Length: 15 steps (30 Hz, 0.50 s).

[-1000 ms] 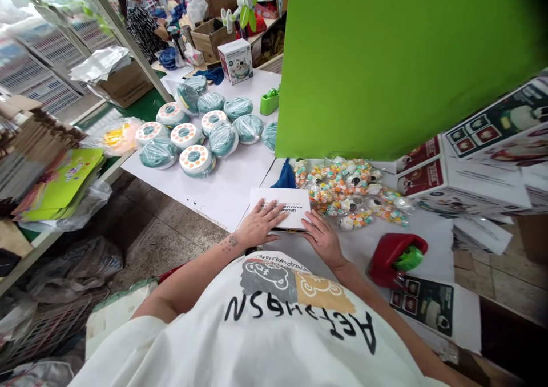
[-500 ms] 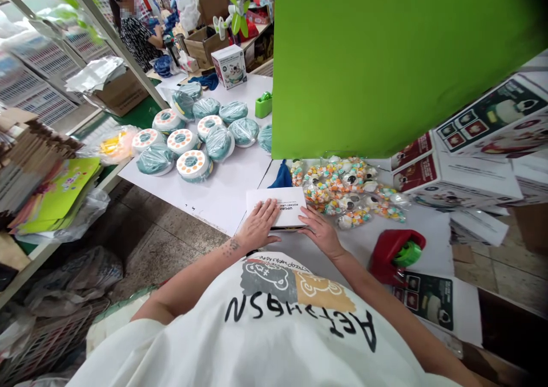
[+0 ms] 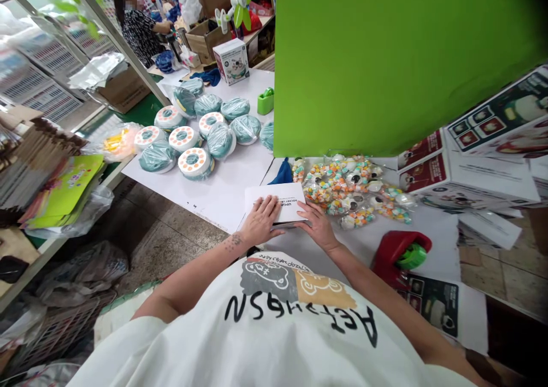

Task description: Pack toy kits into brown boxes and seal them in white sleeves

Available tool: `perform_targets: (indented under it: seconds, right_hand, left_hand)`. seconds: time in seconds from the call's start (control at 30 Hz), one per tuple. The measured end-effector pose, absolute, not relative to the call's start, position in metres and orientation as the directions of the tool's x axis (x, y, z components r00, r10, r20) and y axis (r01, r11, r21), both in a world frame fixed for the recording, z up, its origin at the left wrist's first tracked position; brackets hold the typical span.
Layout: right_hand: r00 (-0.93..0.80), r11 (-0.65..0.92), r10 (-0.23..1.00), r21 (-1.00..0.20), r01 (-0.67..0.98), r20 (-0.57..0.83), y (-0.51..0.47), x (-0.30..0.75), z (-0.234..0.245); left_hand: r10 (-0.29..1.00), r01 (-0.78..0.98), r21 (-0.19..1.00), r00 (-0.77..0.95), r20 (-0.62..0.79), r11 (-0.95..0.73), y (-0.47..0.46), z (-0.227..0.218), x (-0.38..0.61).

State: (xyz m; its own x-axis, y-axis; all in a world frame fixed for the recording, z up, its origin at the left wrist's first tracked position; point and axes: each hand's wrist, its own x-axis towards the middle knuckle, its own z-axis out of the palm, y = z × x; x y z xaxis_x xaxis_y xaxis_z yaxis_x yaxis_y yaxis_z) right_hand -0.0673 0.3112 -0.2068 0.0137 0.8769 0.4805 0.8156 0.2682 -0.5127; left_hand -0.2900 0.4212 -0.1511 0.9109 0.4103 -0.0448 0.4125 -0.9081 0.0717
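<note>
A white printed card (image 3: 274, 198) lies flat on the bench (image 3: 222, 198), under the left hand (image 3: 262, 221), which rests open with its fingers spread on top. The right hand (image 3: 314, 224) is also open, its fingers against the card's near right edge; neither clearly grips. Just right lies a heap of bagged multicoloured pieces (image 3: 351, 193). Ahead and left, many film-wrapped teal discs (image 3: 194, 164) lie unboxed, with a white product box (image 3: 231, 61) beyond them.
</note>
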Motion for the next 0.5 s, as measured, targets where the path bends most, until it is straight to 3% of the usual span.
perform_targets:
  seconds: [0.5]
  right_hand:
    - [0.11, 0.203, 0.848, -0.511, 0.835, 0.518, 0.323, -0.078, -0.213]
  left_hand:
    - [0.481, 0.476, 0.082, 0.876, 0.04, -0.875, 0.425, -0.161, -0.282]
